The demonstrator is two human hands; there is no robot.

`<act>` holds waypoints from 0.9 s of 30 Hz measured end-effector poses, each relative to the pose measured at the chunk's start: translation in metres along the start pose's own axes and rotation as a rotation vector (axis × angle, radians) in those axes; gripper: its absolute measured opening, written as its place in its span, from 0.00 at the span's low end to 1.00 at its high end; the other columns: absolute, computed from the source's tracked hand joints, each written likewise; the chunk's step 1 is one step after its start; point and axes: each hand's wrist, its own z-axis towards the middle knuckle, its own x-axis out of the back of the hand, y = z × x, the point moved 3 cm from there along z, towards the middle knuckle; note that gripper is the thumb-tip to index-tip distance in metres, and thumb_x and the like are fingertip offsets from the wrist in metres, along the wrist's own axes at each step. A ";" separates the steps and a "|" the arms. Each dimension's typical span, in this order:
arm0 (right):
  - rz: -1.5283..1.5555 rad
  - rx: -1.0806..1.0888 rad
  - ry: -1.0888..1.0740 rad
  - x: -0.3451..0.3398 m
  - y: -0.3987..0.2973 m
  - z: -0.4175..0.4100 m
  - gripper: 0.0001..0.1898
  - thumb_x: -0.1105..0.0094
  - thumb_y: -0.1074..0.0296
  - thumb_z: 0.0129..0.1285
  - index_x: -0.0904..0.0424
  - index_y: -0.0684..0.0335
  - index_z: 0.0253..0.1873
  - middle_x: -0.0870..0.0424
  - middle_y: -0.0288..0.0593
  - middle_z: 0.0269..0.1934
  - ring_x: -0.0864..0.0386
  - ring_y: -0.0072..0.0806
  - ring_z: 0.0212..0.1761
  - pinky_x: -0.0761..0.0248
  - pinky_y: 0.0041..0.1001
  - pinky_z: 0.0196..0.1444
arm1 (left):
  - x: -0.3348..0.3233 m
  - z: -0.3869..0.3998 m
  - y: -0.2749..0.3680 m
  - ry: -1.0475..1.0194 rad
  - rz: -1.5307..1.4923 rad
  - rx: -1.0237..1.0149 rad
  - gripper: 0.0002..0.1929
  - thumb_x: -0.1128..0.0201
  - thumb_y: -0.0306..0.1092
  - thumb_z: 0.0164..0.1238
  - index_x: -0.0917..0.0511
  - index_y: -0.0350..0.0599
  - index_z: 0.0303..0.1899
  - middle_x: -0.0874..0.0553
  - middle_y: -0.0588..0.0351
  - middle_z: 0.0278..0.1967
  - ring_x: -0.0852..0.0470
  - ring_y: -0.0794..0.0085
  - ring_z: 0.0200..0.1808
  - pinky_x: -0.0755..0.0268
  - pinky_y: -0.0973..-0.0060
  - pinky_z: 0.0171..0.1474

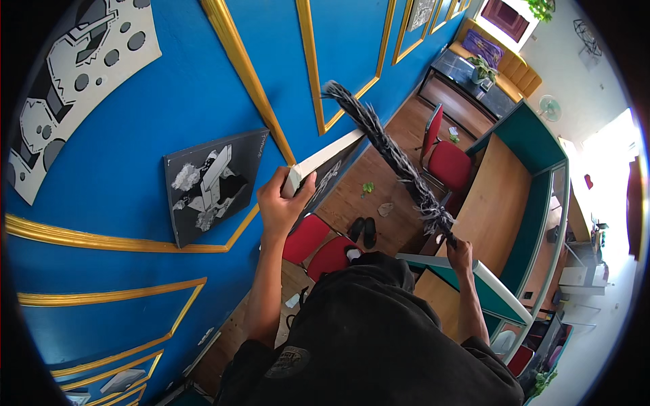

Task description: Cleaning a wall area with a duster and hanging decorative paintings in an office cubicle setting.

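Note:
My left hand (286, 199) grips the corner of a canvas painting (331, 154), whose pale side edge faces up and whose dark painted face is partly seen below. In my right hand (459, 256) is the handle of a fluffy grey duster (388, 152); its head slants up and left, and its shaft passes near the far end of the canvas. Another dark canvas painting (216, 182) rests against the blue wall (203, 86), left of my left hand. A larger black-and-white artwork (96, 76) is at the upper left.
Red chairs (335, 256) stand below me, one under my foot. A green desk partition (500, 292) is close on my right, beside a wooden desktop (495, 203). Black slippers (369, 232) and leaves (367, 188) lie on the floor. Gold moulding (249, 81) lines the wall.

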 end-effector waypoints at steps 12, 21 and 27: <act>0.164 -0.046 0.026 -0.025 0.003 -0.013 0.11 0.43 0.68 0.53 0.26 0.72 0.25 0.28 0.59 0.18 0.24 0.44 0.20 0.35 0.36 0.26 | 0.014 -0.016 -0.019 0.152 -0.210 0.132 0.11 0.30 0.35 0.56 0.22 0.38 0.27 0.28 0.69 0.19 0.37 0.89 0.21 0.47 0.85 0.22; 1.037 -0.381 0.123 -0.044 -0.071 -0.002 0.20 0.49 0.49 0.67 0.22 0.62 0.36 0.43 0.25 0.12 0.45 0.11 0.11 0.56 0.18 0.13 | 0.058 -0.049 -0.083 0.300 -0.919 0.296 0.31 0.46 0.53 0.67 0.36 0.37 0.60 0.27 0.44 0.56 0.24 0.58 0.55 0.30 0.60 0.57; 1.603 -0.202 -0.050 -0.025 -0.154 0.022 0.30 0.56 0.42 0.68 0.27 0.67 0.56 0.52 0.23 0.12 0.55 0.11 0.09 0.62 0.18 0.10 | 0.048 -0.053 -0.058 0.448 -1.136 0.290 0.33 0.60 0.59 0.71 0.35 0.37 0.61 0.28 0.46 0.59 0.29 0.58 0.60 0.36 0.60 0.62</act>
